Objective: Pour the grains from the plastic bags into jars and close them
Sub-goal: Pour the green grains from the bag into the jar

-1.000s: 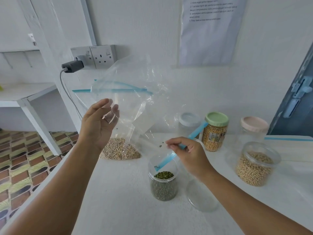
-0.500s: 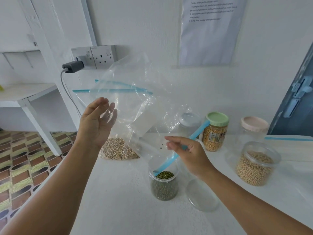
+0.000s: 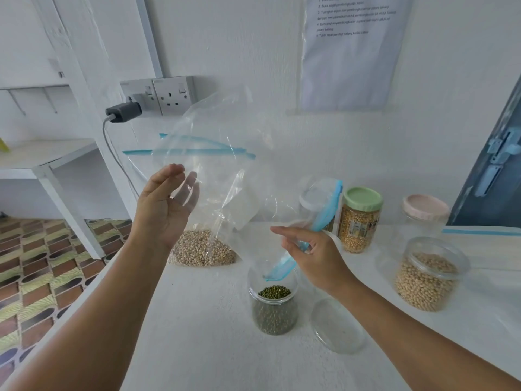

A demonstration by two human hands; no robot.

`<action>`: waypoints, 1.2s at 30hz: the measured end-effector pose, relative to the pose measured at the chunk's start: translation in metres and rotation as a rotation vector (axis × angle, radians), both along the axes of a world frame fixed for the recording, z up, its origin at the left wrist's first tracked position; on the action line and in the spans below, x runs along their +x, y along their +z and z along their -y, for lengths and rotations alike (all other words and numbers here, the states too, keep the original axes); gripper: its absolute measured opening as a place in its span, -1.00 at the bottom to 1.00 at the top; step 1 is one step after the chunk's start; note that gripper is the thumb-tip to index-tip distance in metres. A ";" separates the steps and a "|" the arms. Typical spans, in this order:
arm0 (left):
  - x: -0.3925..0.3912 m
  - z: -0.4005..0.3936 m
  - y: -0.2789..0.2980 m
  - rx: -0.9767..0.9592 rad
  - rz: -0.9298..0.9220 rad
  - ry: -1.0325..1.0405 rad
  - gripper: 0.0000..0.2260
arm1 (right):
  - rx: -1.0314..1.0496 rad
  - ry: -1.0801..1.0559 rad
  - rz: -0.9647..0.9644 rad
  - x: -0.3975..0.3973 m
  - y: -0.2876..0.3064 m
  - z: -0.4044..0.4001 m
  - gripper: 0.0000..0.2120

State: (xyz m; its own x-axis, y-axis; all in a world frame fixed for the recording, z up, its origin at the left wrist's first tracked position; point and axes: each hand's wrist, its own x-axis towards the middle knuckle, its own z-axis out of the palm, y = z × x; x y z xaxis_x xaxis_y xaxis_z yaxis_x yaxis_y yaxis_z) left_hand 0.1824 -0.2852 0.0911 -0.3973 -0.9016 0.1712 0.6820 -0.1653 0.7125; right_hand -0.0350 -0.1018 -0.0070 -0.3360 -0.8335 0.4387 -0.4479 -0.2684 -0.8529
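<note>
Over a white counter (image 3: pixel 197 348), the left hand (image 3: pixel 165 210) holds up the bottom end of an emptied clear plastic bag (image 3: pixel 225 153), fingers curled against the film, while the right hand (image 3: pixel 313 255) pinches the bag's blue zip edge (image 3: pixel 324 218) just above an open jar of green beans (image 3: pixel 273 303). The bag's mouth hangs into that jar's opening. A clear lid (image 3: pixel 337 325) lies flat on the counter just right of the jar. Behind the left hand rests another bag of pale grains (image 3: pixel 203 249), partly hidden by the held film. Further right stand a green-lidded jar of yellow kernels (image 3: pixel 359 221), a pink-lidded jar (image 3: pixel 425 210) and an uncapped jar of pale beans (image 3: pixel 425 277). A white-lidded jar (image 3: pixel 310 201) shows dimly through the bag.
</note>
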 end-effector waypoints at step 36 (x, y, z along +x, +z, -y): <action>0.008 -0.034 -0.043 -0.348 0.646 -0.394 -0.37 | -0.039 -0.054 -0.008 0.004 -0.022 0.000 -0.59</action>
